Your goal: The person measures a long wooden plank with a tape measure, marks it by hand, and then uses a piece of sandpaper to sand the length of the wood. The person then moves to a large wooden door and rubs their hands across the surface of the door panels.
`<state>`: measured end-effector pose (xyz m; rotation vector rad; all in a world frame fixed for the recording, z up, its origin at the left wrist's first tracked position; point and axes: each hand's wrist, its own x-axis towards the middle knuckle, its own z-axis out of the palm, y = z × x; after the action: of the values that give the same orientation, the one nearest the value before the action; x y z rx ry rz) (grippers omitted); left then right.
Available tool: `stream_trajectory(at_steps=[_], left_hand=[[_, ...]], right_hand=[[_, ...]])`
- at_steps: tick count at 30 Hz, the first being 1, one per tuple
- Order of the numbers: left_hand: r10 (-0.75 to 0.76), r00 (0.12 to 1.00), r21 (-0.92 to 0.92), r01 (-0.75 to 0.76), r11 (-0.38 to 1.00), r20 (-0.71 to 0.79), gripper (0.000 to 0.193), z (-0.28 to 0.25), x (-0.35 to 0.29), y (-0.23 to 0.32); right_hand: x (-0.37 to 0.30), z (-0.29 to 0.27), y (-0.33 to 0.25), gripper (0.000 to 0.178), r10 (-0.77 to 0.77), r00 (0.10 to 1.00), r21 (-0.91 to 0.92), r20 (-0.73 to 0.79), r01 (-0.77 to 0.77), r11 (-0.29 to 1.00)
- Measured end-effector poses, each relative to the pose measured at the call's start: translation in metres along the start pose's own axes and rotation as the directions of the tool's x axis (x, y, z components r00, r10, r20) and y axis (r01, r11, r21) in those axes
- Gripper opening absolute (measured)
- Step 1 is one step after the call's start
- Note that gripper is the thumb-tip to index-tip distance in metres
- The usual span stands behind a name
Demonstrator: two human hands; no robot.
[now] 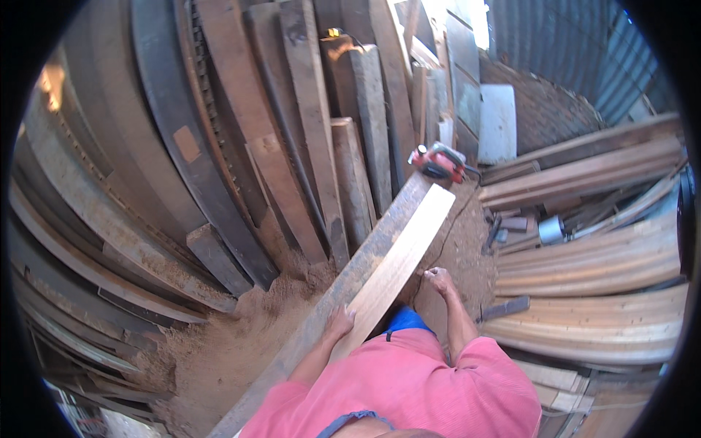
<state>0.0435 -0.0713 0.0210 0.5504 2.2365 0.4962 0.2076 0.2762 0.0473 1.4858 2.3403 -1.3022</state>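
A pale, freshly surfaced plank (pixel 401 259) lies lengthwise against a darker, weathered beam (pixel 365 266), both slanting from the lower left toward the far middle. My left hand (pixel 339 323) grips the plank near my body, thumb over its top face. To the right of the plank, my right hand (pixel 438 280) is raised with its fingers closed; whatever they hold, if anything, is too small to make out. On the beam's far end sits a red and black handheld power tool (pixel 439 162), which looks like an electric planer.
Tall dark boards (pixel 299 131) lean in rows along the left and far side. Sawdust (pixel 234 336) covers the ground left of the beam. Stacked planks (pixel 591 263) fill the right side, with a bluish-white cylinder (pixel 550 230) among scraps. A dark cord (pixel 445 244) trails right of the plank.
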Motion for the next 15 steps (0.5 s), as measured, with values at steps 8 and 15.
stream_trajectory(at_steps=[8, 15], left_hand=[[-0.143, 0.989, -0.056, 0.141, 0.988, -0.048, 0.054, 0.0, -0.014, -0.002], [-0.42, 0.903, -0.203, 0.429, 0.88, 0.086, 0.05, -0.012, -0.01, 0.005]], right_hand=[[0.159, -0.043, -0.191, 0.051, -0.474, 0.87, -0.067, -0.138, 0.469, 0.881], [0.278, -0.139, -0.503, 0.075, -0.87, 0.325, -0.42, -0.371, 0.777, 0.47]])
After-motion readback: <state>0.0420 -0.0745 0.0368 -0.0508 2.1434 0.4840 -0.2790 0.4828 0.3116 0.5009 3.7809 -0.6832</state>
